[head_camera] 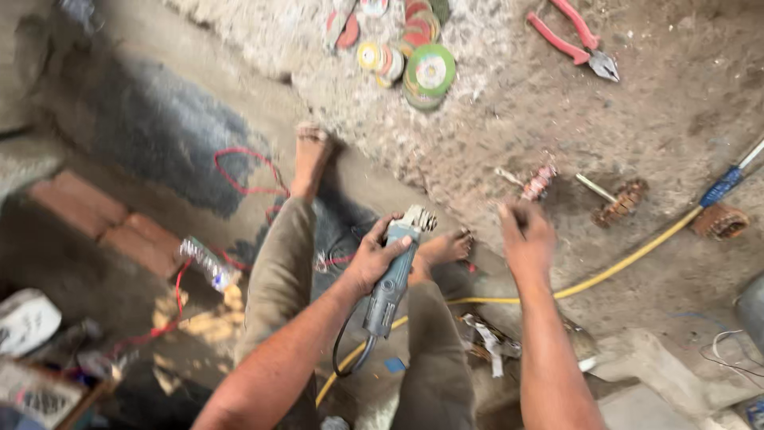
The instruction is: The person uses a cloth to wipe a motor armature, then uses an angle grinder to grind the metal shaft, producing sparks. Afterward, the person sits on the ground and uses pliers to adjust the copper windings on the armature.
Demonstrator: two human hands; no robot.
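My left hand (372, 256) grips the grey body of an angle grinder (395, 271), head pointing up and away, its black cord hanging below. My right hand (525, 237) is raised to the right of the grinder with fingers curled; whether it pinches something small I cannot tell. Just beyond my right hand a motor armature (532, 184) with copper windings lies on the dusty concrete slab (557, 103). My legs in khaki trousers and bare feet show below the hands.
A stack of grinding discs (422, 68) and red-handled pliers (574, 38) lie at the far edge. Two more armatures (622, 201) (720, 221) rest at right by a yellow hose (629, 259). Red wire (243, 179), a plastic bottle (208, 264) and bricks (103, 223) are on the left.
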